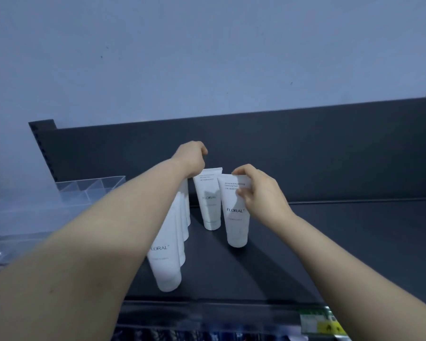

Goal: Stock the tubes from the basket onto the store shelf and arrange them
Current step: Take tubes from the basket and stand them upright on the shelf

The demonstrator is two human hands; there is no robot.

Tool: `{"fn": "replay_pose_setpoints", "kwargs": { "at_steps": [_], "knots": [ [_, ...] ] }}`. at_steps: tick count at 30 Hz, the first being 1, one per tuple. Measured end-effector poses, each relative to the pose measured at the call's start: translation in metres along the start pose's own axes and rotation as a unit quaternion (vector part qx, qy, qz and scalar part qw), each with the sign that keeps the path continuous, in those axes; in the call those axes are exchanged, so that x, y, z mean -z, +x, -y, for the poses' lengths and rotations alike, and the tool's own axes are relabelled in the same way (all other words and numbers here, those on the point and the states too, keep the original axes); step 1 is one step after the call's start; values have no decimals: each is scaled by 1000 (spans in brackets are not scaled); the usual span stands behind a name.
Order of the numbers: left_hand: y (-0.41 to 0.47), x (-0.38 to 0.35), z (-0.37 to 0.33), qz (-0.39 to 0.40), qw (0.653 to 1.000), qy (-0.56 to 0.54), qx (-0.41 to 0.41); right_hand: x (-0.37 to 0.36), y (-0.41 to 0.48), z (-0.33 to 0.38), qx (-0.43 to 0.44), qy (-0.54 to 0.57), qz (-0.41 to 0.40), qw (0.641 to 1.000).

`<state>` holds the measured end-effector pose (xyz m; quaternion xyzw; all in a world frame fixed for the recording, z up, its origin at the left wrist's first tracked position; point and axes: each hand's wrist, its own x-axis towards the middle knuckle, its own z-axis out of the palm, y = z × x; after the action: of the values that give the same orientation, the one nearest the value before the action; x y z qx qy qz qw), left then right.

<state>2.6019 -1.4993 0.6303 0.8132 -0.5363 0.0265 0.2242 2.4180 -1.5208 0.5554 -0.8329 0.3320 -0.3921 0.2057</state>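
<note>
Your right fingers (241, 172) pinch the flat top edge of the nearer right-hand tube (235, 212), which stands cap-down on the dark shelf (342, 242). Your right hand (261, 193) covers that tube's upper right corner. Just behind and to its left stands a second tube (209, 200), apart from it. Your left hand (191, 156) reaches farther back, curled over the far end of a row of tubes (167, 254) along the left; whether those fingers are clamped on anything I cannot tell, since the hand hides them. The row runs from near to far under your left forearm. Left of the row sits a clear plastic tray (89, 188). A price label (317, 322) shows on the shelf's near edge.
</note>
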Motion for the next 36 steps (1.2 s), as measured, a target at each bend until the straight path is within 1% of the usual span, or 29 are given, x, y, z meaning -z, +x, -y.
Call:
{"fn": "replay_pose_setpoints", "kwargs": {
  "at_steps": [3, 6, 10, 15, 20, 24, 28, 30, 36],
  "knots": [
    [-9, 15, 11, -68, 997, -41, -6, -16, 11, 7, 2, 3, 9, 1000],
    [-22, 25, 19, -94, 994, -51, -16, -34, 21, 14, 16, 3, 22, 1000],
    [-36, 31, 25, -93, 995, -33, -30, -54, 28, 17, 33, -4, 42, 999],
    [-52, 30, 33, -67, 997, 21, -26, -60, 29, 17, 68, -69, 60, 993],
    [-65, 28, 25, -81, 991, 96, -35, -47, 26, 14, 106, -117, 52, 986],
    [-76, 23, 3, -107, 977, 171, -64, -29, 22, 6, 146, -186, 37, 971],
    [-92, 11, -22, -115, 963, 228, -88, -6, 7, -12, 174, -235, 36, 956],
    [-104, 1, -36, -111, 959, 241, -96, 8, -6, -21, 169, -258, 46, 950],
    [-151, -35, -78, -76, 950, 267, -145, 56, -71, -49, 110, -309, 78, 941]
  ]
}}
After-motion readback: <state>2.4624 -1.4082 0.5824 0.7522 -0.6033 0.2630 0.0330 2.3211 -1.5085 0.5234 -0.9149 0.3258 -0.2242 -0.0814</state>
